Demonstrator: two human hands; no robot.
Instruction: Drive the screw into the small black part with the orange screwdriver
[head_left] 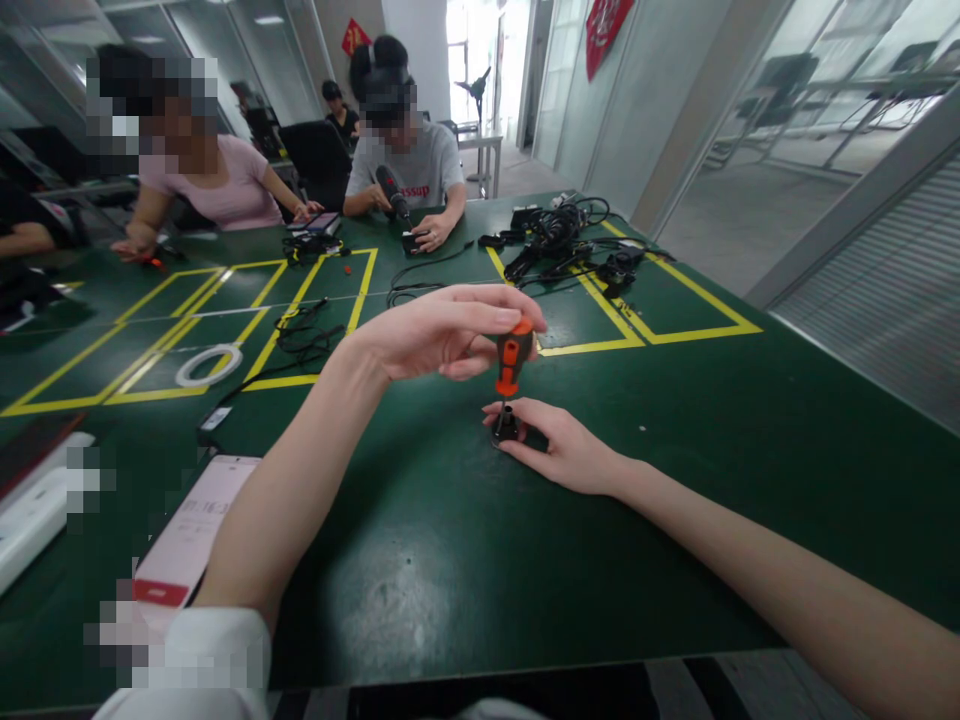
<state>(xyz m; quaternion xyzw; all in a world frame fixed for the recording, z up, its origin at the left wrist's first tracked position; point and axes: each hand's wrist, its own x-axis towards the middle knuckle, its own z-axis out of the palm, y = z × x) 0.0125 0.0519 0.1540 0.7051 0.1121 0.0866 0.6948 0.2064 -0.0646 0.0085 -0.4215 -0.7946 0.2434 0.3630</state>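
Observation:
My left hand (442, 330) is closed round the top of a stubby orange and black screwdriver (512, 362), which stands upright with its tip down in a small black part (505, 425) on the green table (420, 560). My right hand (559, 445) lies on the table with its fingers pinched round that black part, holding it in place.
A phone (195, 530) lies at the near left beside a white box (34, 510). A coil of white cable (208, 364) and black leads (300, 335) lie among yellow taped squares. A heap of black tools and cables (562, 240) sits far right. Two people work at the far side.

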